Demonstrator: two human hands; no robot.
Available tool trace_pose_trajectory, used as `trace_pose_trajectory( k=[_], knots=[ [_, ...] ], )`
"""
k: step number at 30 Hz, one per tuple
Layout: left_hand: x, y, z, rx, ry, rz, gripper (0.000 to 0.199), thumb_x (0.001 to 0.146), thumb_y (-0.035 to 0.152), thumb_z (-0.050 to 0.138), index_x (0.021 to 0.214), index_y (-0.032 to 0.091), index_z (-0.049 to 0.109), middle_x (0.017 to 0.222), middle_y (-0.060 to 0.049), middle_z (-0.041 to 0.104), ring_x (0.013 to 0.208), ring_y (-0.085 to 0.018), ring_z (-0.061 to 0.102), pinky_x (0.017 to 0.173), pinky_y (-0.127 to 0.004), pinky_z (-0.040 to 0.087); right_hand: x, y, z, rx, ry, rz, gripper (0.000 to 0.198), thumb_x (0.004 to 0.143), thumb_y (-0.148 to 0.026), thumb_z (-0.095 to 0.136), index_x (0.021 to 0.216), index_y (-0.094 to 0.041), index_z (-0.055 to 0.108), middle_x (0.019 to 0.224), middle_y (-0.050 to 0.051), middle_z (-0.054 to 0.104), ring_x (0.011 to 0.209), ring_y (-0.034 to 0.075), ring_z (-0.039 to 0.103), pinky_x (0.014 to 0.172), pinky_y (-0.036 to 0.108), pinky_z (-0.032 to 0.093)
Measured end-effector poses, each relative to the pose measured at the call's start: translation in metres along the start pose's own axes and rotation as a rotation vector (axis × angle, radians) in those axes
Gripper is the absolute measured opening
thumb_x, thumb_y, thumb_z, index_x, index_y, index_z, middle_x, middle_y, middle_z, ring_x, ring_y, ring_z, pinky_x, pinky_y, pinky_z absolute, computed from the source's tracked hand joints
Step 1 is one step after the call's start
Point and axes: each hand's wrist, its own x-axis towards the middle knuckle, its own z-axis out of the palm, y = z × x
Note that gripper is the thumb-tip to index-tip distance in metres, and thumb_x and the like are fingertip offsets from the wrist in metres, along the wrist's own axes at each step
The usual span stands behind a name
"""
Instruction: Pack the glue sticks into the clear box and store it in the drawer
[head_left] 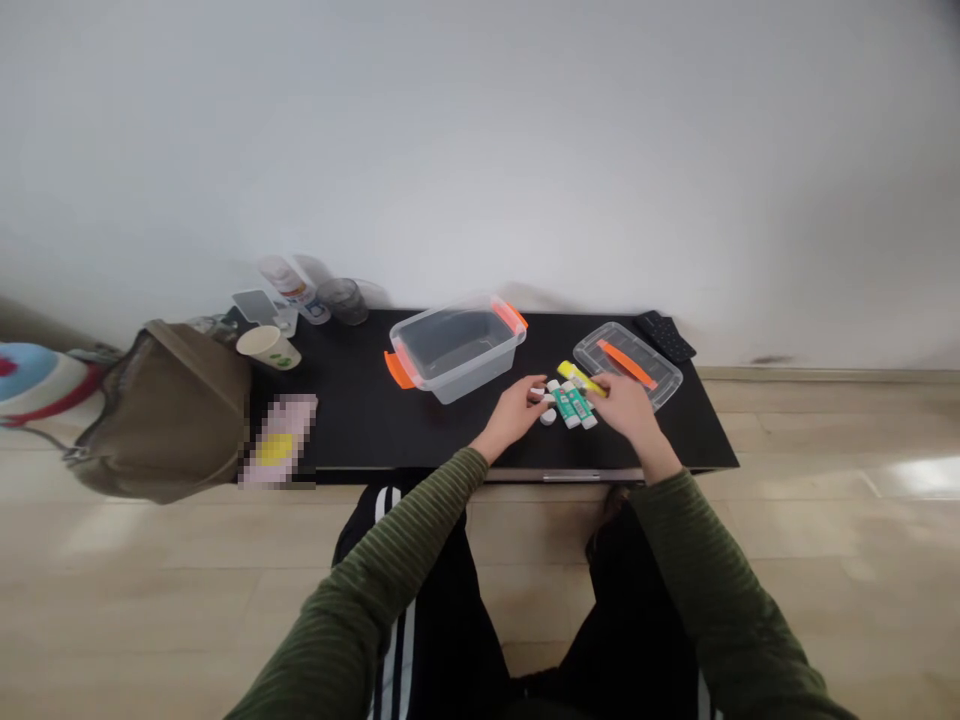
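My left hand is at the front of the black table, thumb and fingers curled around a small white object whose kind I cannot make out. Just below the fingertips sits another small white round piece. Two green-and-white glue sticks lie side by side between my hands. From the right, my right hand grips one end of a yellow highlighter-like stick, which slants behind the glue sticks. Its fingers partly hide that end.
An open clear plastic box with orange latches stands behind my left hand. Its clear lid lies right, beside a black keypad-like device. Leftward are a paper cup, a glass, a spray bottle and a brown bag.
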Motion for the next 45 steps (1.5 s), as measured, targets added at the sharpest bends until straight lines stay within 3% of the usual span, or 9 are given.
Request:
trace_pose_trajectory(
  k=[4, 10, 21, 27, 32, 35, 45],
  knots=[
    [-0.014, -0.007, 0.01, 0.428, -0.098, 0.077, 0.036, 0.083, 0.013, 0.065, 0.118, 0.018, 0.069, 0.115, -0.008, 0.061, 0.098, -0.019, 0.065, 0.096, -0.036, 0.053, 0.012, 0.017, -0.006, -0.137, 0.037, 0.213, 0.034, 0.092, -0.038, 0.057, 0.116, -0.022, 0.073, 0.111, 0.011, 0.074, 0.11, 0.027, 0.066, 0.09, 0.035, 0.049],
    [-0.022, -0.009, 0.015, 0.638, -0.148, 0.112, 0.038, 0.086, 0.017, 0.064, 0.124, 0.019, 0.066, 0.119, -0.009, 0.054, 0.108, -0.023, 0.059, 0.101, -0.038, 0.051, 0.021, 0.027, 0.005, -0.213, -0.09, 0.309, 0.033, 0.093, -0.036, 0.054, 0.115, -0.019, 0.072, 0.114, 0.015, 0.072, 0.109, 0.029, 0.067, 0.088, 0.036, 0.051],
    [-0.026, -0.001, 0.01, 0.666, -0.184, 0.076, 0.025, 0.088, 0.015, 0.057, 0.111, 0.02, 0.064, 0.117, -0.009, 0.052, 0.093, -0.02, 0.059, 0.092, -0.037, 0.052, 0.035, 0.032, 0.027, -0.294, -0.15, 0.337, 0.037, 0.091, -0.034, 0.057, 0.118, -0.013, 0.07, 0.114, 0.022, 0.07, 0.109, 0.033, 0.067, 0.089, 0.042, 0.053],
    [-0.026, 0.004, 0.007, 0.71, -0.227, 0.038, 0.022, 0.088, 0.016, 0.057, 0.109, 0.02, 0.062, 0.116, -0.01, 0.055, 0.102, -0.023, 0.059, 0.091, -0.036, 0.051, 0.035, 0.025, 0.027, -0.301, -0.143, 0.356, 0.039, 0.091, -0.03, 0.056, 0.124, -0.011, 0.066, 0.121, 0.025, 0.066, 0.112, 0.035, 0.066, 0.09, 0.045, 0.052],
    [-0.026, 0.002, 0.008, 0.741, -0.232, 0.053, 0.022, 0.089, 0.015, 0.054, 0.11, 0.02, 0.061, 0.115, -0.011, 0.059, 0.105, -0.025, 0.06, 0.092, -0.037, 0.049, 0.031, 0.009, 0.025, -0.275, -0.05, 0.186, 0.031, 0.096, -0.028, 0.051, 0.122, -0.019, 0.066, 0.127, 0.019, 0.064, 0.113, 0.031, 0.066, 0.091, 0.043, 0.051],
    [-0.027, 0.001, 0.008, 0.752, -0.228, 0.044, 0.022, 0.089, 0.015, 0.054, 0.11, 0.02, 0.061, 0.111, -0.011, 0.062, 0.106, -0.026, 0.06, 0.091, -0.037, 0.049, 0.032, 0.003, 0.029, -0.274, -0.065, 0.111, 0.029, 0.097, -0.03, 0.051, 0.117, -0.019, 0.068, 0.123, 0.016, 0.066, 0.112, 0.03, 0.066, 0.088, 0.039, 0.051],
    [-0.03, 0.0, 0.003, 0.785, -0.237, 0.03, 0.022, 0.092, 0.019, 0.051, 0.111, 0.021, 0.06, 0.11, -0.011, 0.067, 0.107, -0.027, 0.061, 0.089, -0.037, 0.05, 0.041, 0.006, 0.044, -0.385, -0.156, 0.128, 0.036, 0.097, -0.037, 0.047, 0.116, -0.015, 0.069, 0.12, 0.02, 0.068, 0.111, 0.033, 0.066, 0.087, 0.041, 0.051]
  ],
)
